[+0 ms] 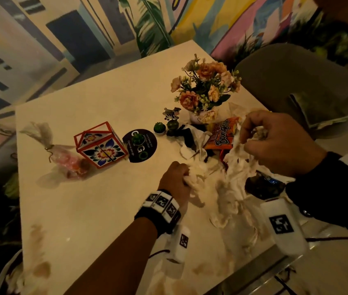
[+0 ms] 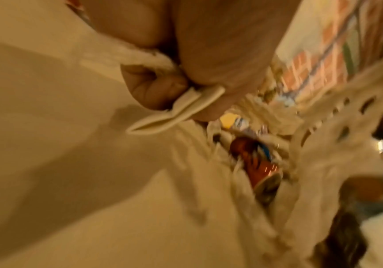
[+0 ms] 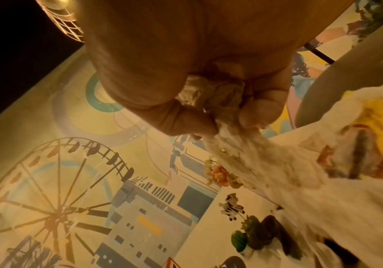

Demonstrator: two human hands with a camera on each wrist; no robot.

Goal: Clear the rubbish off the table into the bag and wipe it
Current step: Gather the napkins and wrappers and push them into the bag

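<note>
A white plastic bag (image 1: 230, 188) lies stretched across the right front of the cream table (image 1: 88, 209). My left hand (image 1: 176, 177) grips one bunched handle of the bag (image 2: 179, 108) low over the table. My right hand (image 1: 275, 139) holds the other bunched handle (image 3: 213, 96) higher up, so the bag's mouth gapes between them. A red and blue can (image 2: 254, 163) shows inside the bag. An orange snack packet (image 1: 222, 135) and crumpled white tissues (image 1: 192, 143) lie just behind the bag.
A flower pot (image 1: 205, 90), a zebra figurine (image 1: 171, 113), small green cactus candles (image 1: 160, 127), a black round sticker (image 1: 140, 144), a floral box (image 1: 98, 143) and a tied gift pouch (image 1: 62, 154) stand on the table. Brown stains (image 1: 39, 265) mark the front left. A grey chair (image 1: 296, 81) stands at right.
</note>
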